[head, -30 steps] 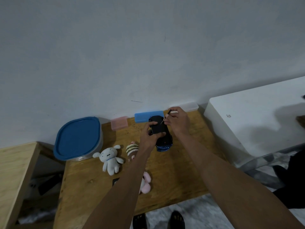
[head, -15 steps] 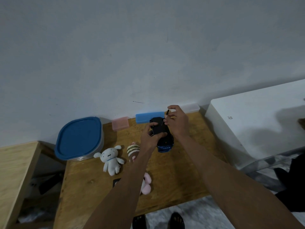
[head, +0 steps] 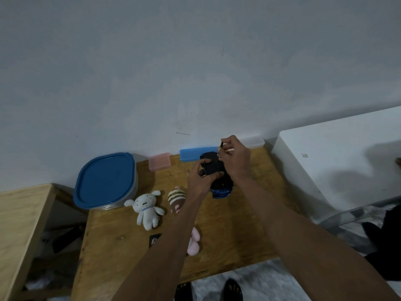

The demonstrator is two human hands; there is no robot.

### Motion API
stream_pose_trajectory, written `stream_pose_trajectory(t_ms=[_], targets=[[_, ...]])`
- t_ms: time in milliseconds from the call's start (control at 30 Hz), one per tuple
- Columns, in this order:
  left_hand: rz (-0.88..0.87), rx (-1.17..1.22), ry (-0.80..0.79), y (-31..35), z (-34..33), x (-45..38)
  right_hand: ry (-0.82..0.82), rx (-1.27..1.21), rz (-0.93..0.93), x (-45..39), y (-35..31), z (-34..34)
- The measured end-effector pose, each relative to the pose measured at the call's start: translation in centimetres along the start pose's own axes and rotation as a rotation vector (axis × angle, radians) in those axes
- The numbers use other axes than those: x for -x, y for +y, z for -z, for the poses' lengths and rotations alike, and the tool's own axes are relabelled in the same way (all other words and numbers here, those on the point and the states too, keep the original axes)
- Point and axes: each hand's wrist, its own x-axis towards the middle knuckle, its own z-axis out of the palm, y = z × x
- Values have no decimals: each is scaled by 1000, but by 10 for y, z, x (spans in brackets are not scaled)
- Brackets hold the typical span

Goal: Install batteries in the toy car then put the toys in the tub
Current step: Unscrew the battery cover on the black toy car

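Clearly the risk sits at the screw: the right hand pinches what looks like a small screwdriver over the upturned toy car, which the left hand grips above the wooden table. If the tip slips, the screw could drop among the plush toys. Meanwhile the tub stands well apart to the left, its blue lid on.

hidden: pink plush toy mostly under left forearm | small black card part-covered | thin dark tool too small to identify
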Motion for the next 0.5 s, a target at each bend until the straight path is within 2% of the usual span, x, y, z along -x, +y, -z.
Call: stream_pose_trajectory(t_ms=[233,500], targets=[[-5,2,-4,3,-1,0,6,48,106,2,-6,2],[-25,-23,11,4,0,1,37,40,110,1,-11,2]])
